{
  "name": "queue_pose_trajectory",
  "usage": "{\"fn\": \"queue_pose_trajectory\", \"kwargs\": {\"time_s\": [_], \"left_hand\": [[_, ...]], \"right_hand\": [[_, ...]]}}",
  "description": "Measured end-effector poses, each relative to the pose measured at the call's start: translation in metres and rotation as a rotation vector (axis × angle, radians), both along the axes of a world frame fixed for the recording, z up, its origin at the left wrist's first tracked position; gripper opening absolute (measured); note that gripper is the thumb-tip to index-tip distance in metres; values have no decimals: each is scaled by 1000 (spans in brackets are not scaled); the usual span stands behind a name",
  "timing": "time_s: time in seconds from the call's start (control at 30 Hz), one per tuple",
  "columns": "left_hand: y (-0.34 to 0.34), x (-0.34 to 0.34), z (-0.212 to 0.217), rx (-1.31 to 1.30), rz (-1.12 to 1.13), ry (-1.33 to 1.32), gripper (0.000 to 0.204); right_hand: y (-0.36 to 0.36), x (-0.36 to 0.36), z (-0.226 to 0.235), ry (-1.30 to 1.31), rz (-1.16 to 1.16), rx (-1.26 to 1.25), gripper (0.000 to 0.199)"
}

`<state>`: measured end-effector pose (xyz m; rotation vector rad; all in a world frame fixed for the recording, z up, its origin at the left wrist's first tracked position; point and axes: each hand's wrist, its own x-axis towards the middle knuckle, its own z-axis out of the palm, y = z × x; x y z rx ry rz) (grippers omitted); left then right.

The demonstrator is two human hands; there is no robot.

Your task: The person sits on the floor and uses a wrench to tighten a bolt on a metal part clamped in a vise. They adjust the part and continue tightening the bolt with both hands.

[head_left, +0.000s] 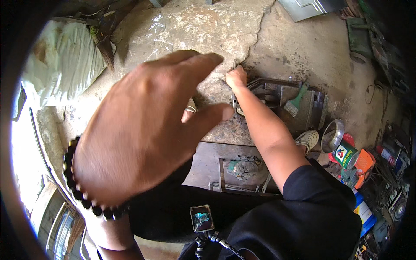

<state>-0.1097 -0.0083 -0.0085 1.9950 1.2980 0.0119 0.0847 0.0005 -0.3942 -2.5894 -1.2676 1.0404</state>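
Observation:
My left hand (147, 117) is raised close to the camera and looks large. Its thumb and fingers are apart with nothing between them, and a black bead bracelet (69, 173) circles the wrist. Farther off, my right arm reaches forward over a dark metal frame (318, 104) on the floor. At its end my right hand (237, 78) is closed at the frame's left side, with a small dark tip showing above the fist. What it grips is too small to name. A green flat-handled tool (297, 100) lies across the frame.
A metal bowl (333, 135), a green container (345, 155), an orange object (365, 164) and a blue-and-white container (365, 211) crowd the right side. A light shoe (308, 140) stands near the frame. Pale sheeting (60, 65) hangs at the left; a metal panel (303, 8) lies far right.

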Motion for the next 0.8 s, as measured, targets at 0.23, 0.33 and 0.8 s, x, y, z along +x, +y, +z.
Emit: {"fn": "queue_pose_trajectory", "kwargs": {"time_s": [0.23,0.33,0.8], "left_hand": [[-11,1,10,179,-72,17,53],[-11,9,14,228,-74,38,53],[-13,21,7,340,-136,50,54]], "right_hand": [[54,12,97,152,-86,706,25],[34,31,157,926,-204,781,20],[-153,29,119,848,-101,799,18]]}}
